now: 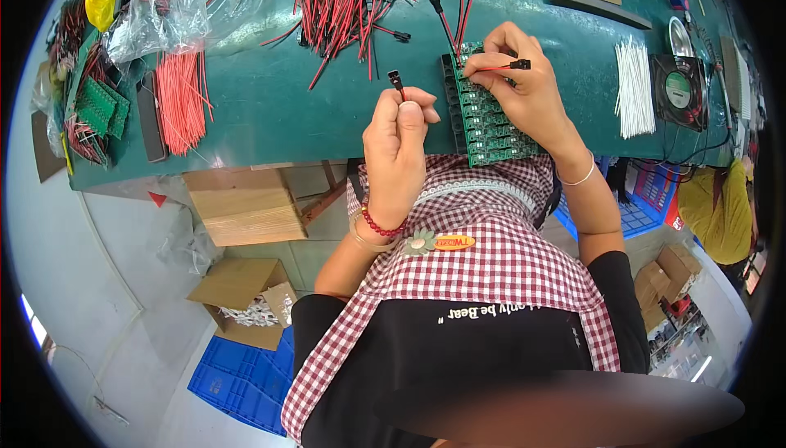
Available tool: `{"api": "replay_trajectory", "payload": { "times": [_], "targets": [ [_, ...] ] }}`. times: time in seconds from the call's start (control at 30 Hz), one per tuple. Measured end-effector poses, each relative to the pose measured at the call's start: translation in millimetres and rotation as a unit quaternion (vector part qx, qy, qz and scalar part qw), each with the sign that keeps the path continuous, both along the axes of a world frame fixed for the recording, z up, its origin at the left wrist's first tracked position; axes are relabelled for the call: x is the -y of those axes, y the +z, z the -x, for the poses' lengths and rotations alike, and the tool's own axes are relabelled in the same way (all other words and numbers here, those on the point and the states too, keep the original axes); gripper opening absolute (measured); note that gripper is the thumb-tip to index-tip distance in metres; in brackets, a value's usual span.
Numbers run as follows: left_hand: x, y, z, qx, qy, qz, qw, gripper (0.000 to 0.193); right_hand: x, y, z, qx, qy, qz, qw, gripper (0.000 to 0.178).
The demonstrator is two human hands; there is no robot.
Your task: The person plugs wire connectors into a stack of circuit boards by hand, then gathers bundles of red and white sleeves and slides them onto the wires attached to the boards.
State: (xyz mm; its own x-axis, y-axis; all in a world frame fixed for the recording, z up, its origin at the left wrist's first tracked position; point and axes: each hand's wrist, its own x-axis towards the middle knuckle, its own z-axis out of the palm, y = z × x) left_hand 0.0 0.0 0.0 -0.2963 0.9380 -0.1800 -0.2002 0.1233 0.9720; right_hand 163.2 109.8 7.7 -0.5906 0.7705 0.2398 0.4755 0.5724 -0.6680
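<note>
My left hand (399, 133) is closed on a connector cable, whose black plug (395, 79) pokes up above the thumb. To its right lies a panel of green circuit boards (490, 139) along a black strip (457, 112), close to the table's near edge. Over the panel's far part, my right hand (524, 88) pinches a red-and-black connector cable (495, 68); its plug points right and its wire ends reach the boards, though the fingertips hide the contact. Several similar cables (464, 16) rise from the panel's far end, plugs pointing away from me.
Beyond my left hand sits a heap of red-and-black cables (340, 6). Pink wires (182, 100), a clear plastic bag (192, 10) and more green boards (100, 108) lie left. White wires (634, 92) and a black fan (679, 92) are right. A cardboard box (246, 301) stands below the table (270, 133).
</note>
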Motion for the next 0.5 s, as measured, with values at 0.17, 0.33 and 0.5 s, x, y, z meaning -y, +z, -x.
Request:
{"api": "replay_trajectory", "payload": {
  "times": [0.17,0.33,0.5],
  "targets": [
    [0.6,3.1,-0.3,0.012,-0.009,0.007,1.000,0.022,2.2,0.1,3.9,-0.013,0.003,-0.038,0.999,0.008],
    [-0.7,8.1,1.4,0.038,-0.032,0.012,0.999,0.024,3.5,-3.2,3.0,-0.005,0.003,-0.052,0.999,0.009],
    [-3.8,5.0,-0.2,0.099,-0.027,-0.030,0.994,0.021,8.0,1.5,6.3,0.024,0.016,-0.068,0.997,0.011]
  ]
}}
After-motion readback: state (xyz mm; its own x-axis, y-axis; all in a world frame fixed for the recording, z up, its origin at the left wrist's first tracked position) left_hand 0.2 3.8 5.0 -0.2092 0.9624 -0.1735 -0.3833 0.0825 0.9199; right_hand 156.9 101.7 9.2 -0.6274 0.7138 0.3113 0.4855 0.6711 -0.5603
